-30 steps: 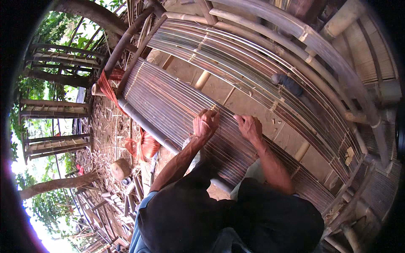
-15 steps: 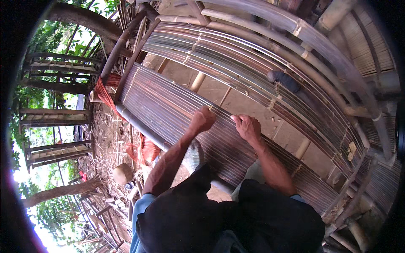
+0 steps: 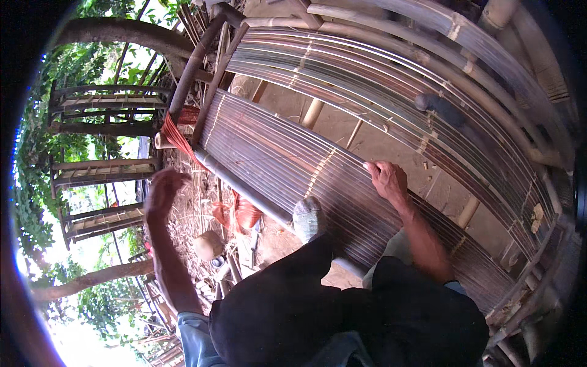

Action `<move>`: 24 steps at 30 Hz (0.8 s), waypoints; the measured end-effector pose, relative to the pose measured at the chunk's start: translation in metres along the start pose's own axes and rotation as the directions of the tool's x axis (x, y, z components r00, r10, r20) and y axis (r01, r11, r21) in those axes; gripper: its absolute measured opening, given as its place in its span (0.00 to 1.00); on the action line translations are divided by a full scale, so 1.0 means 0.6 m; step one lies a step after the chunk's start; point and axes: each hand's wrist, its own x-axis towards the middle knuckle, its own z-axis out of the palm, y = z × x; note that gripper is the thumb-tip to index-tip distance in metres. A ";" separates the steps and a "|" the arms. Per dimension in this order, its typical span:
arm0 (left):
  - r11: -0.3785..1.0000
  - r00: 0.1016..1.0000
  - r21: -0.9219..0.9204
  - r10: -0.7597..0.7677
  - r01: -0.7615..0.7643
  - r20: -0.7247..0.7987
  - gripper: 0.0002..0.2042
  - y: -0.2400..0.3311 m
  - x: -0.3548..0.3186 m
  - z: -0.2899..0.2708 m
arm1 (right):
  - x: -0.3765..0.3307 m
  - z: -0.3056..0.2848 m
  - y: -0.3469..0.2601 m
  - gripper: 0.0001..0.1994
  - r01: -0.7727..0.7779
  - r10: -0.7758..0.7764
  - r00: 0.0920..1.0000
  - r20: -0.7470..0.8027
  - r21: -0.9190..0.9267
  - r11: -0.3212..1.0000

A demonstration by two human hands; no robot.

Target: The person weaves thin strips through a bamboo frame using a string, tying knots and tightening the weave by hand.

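My left hand (image 3: pixel 164 191) is raised off to the left, clear of the slatted panel, its fingers bent and blurred. Whatever it may pinch is too fine to see. At the far edge of the panel of thin brown slats (image 3: pixel 269 153), my right hand (image 3: pixel 389 181) is closed, thumb toward the left; its grip is hidden. A pale row of binding (image 3: pixel 321 171) crosses the slats left of that hand. Against the panel's near side rests a rounded, grey patterned shape (image 3: pixel 307 217), in front of my dark-clothed leg.
A second slatted panel (image 3: pixel 361 92) rises beyond, with a dark rounded object (image 3: pixel 437 109) on it. Bamboo poles (image 3: pixel 244 186) frame the panels. Red strands (image 3: pixel 177 137) hang at the left corner, and a red bundle (image 3: pixel 244 214) and a tan rounded block (image 3: pixel 208 246) lie on the ground.
My left hand has swung from the binding row far out to the left, off the panel. The right hand stays at the panel's far edge. The whole view has shifted slightly.
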 end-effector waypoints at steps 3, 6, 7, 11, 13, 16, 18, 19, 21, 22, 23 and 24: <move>0.972 0.982 -0.196 0.098 -0.129 -0.160 0.15 0.041 -0.022 -0.090 | 0.003 -0.012 0.004 0.21 -0.034 0.035 0.998 0.044 -0.023 0.999; 0.795 0.935 -0.509 0.202 -0.330 -0.291 0.15 0.073 -0.040 -0.219 | 0.009 -0.030 -0.014 0.21 -0.093 0.093 0.985 0.145 -0.003 0.996; 0.684 0.918 -0.618 0.234 -0.389 -0.319 0.16 0.085 -0.054 -0.272 | 0.012 -0.031 -0.021 0.21 -0.127 0.118 0.969 0.215 0.030 0.991; 0.920 0.818 0.199 0.392 -0.338 -0.420 0.19 0.078 0.036 -0.251 | 0.039 -0.025 0.002 0.23 -0.090 0.036 0.962 0.272 0.185 0.979; 0.931 0.895 0.153 0.362 -0.331 -0.262 0.19 0.075 0.163 -0.039 | 0.056 -0.024 0.024 0.21 -0.109 0.049 0.969 0.243 0.241 0.964; 0.845 0.977 0.501 0.215 -0.189 0.006 0.14 0.040 0.262 0.252 | 0.079 0.007 0.032 0.23 -0.160 0.103 0.973 0.207 0.286 0.945; 0.664 0.926 0.646 0.286 -0.377 0.246 0.11 -0.037 0.316 0.383 | 0.099 0.018 0.002 0.23 -0.185 0.110 0.960 0.257 0.289 0.939; 0.660 0.925 0.649 0.294 -0.378 0.240 0.10 -0.057 0.314 0.488 | 0.100 0.011 0.009 0.25 -0.246 0.168 0.943 0.287 0.263 0.933; 0.611 0.888 0.644 0.301 -0.460 0.348 0.09 -0.150 0.336 0.558 | 0.110 0.032 -0.025 0.25 -0.227 0.126 0.950 0.287 0.353 0.907; 0.544 0.878 0.689 0.289 -0.479 0.382 0.09 -0.154 0.332 0.620 | 0.114 0.040 -0.012 0.25 -0.250 0.158 0.940 0.304 0.293 0.923; 0.467 0.866 0.730 0.282 -0.499 0.412 0.09 -0.152 0.330 0.666 | 0.120 0.045 -0.006 0.25 -0.265 0.185 0.931 0.315 0.236 0.935; 0.507 0.904 0.753 0.160 -0.420 0.397 0.09 -0.144 0.320 0.695 | 0.121 0.047 -0.013 0.21 -0.297 0.213 0.924 0.317 0.243 0.924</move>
